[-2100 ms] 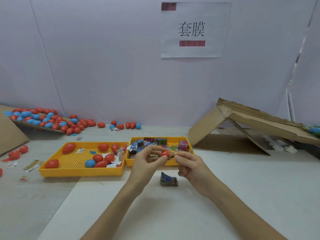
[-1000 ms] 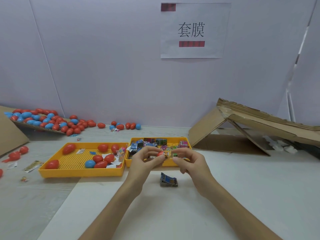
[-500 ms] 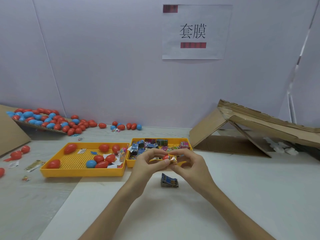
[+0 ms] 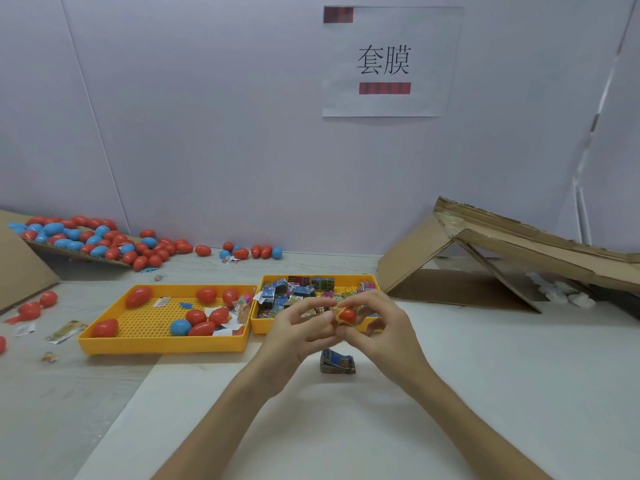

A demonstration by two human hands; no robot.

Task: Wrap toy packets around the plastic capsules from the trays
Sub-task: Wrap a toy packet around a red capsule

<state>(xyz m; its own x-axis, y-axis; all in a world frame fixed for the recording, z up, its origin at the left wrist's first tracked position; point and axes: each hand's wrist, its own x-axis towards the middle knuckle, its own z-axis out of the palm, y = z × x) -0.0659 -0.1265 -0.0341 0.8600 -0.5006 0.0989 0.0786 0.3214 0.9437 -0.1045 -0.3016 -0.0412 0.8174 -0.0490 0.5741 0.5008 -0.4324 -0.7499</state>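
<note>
Both hands meet above the table in front of the right yellow tray (image 4: 349, 279). My left hand (image 4: 301, 332) and my right hand (image 4: 382, 329) pinch a red capsule (image 4: 347, 315) with a shiny toy packet (image 4: 335, 311) partly round it. The packet's far side is hidden by my fingers. The right tray holds several coloured toy packets (image 4: 294, 292). The left yellow tray (image 4: 159, 342) holds several red capsules (image 4: 138, 296), one blue capsule (image 4: 180, 328) and paper scraps. A small blue packet (image 4: 336, 362) lies on the table below my hands.
A heap of red and blue capsules (image 4: 97, 242) spills off a cardboard sheet at the back left. A folded cardboard ramp (image 4: 502, 261) stands at the right. Loose capsules (image 4: 33, 308) and wrappers (image 4: 65, 330) lie at the left. A paper sign (image 4: 389, 60) hangs on the wall.
My right hand has closed in on the capsule held by my left hand, and the packet now sits round the capsule. Both hands have drifted slightly right.
</note>
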